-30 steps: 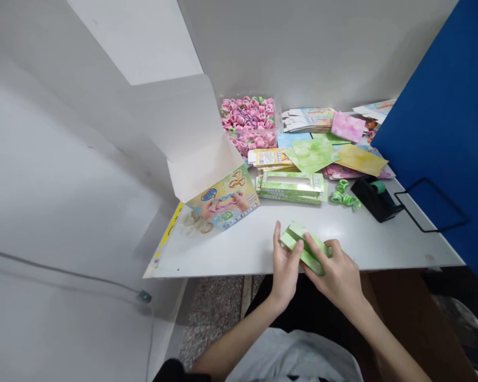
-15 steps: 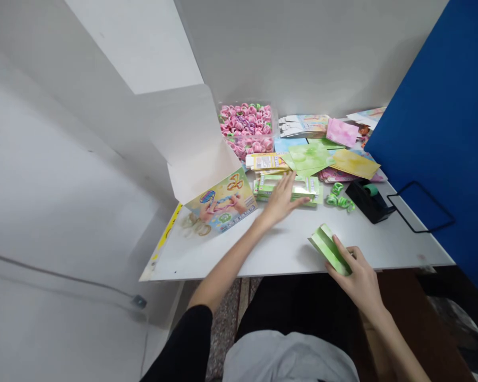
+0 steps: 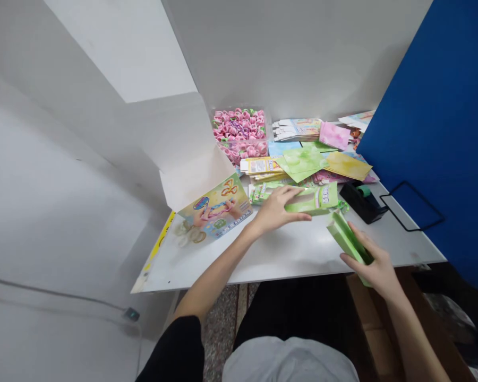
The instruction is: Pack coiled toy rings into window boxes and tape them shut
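My left hand [image 3: 278,209] is closed on the left end of a flat green carton [image 3: 330,195] with a clear window, raised a little off the stack. Other green cartons [image 3: 258,192] lie beneath and behind that hand. In my right hand [image 3: 376,262], at the table's front edge, is a folded green card [image 3: 347,236], gripped between thumb and fingers, its channel facing up. A green coiled toy [image 3: 343,206] shows only partly behind the raised carton.
An open printed display box [image 3: 219,212] stands left on the white table [image 3: 263,260], clear rings beside it. Behind are a bin of pink coils [image 3: 239,151], yellow cartons [image 3: 263,165] and loose green cards [image 3: 302,162]. A black tape dispenser [image 3: 364,202] sits right, by the blue panel [image 3: 426,132].
My left hand has taken hold of a green carton and drawn it up to the right, over the coiled toy. The right hand has shifted rightward with the folded card.
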A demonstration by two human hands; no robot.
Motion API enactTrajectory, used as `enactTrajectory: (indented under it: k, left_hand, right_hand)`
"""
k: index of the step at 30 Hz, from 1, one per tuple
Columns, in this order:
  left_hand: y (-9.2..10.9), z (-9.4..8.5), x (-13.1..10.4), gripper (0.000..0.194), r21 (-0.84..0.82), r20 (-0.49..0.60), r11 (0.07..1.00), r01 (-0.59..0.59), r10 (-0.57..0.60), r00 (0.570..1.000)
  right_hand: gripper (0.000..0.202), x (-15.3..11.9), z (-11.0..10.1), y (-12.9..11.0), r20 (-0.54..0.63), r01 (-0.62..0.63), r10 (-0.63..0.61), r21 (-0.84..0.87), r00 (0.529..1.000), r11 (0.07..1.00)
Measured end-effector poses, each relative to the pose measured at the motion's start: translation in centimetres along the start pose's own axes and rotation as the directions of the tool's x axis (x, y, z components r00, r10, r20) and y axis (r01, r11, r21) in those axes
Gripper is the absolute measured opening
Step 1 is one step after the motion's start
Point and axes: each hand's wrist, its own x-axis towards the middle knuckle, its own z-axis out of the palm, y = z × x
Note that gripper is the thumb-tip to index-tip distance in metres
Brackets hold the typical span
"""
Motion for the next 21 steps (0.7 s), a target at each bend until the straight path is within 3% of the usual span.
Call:
enactTrajectory:
  k: [5, 9, 12, 16, 21]
  left_hand:
    - [2.1, -0.2, -4.5, 0.067, -0.370, 0.096, 0.925, 0.083, -0.051, 0.994]
    - [2.0, -0.2, -6.2, 0.072, -0.429, 0.129, 0.893, 0.135, -0.087, 0.988]
    - [1.6, -0.6, -6.9, 0.086, -0.283, 0.138, 0.948, 0.144, -0.109, 0.984]
    - [1.3, -1.0, -7.8, 0.092, 0.020, 0.193, 1.000, -0.012, 0.008, 0.981]
    - [1.5, 0.1, -8.9, 0.095, 0.284, 0.189, 0.946, -0.158, 0.107, 0.976]
  right_hand:
    - [0.068, 0.9, -0.9, -0.7, 0.108, -0.012, -0.004, 0.143, 0.994, 0.990]
    - [0.067, 1.1, -0.9, -1.7, 0.214, 0.034, -0.056, 0.105, 0.975, 0.994]
    - [0.064, 1.1, -1.6, -2.2, 0.329, 0.100, -0.081, -0.042, 0.941, 0.994]
    - [0.065, 1.0, -2.8, -2.5, 0.494, 0.203, -0.043, -0.274, 0.868, 0.940]
    - [0.065, 0.6, -2.4, -2.6, 0.516, 0.272, -0.006, -0.442, 0.857, 0.855]
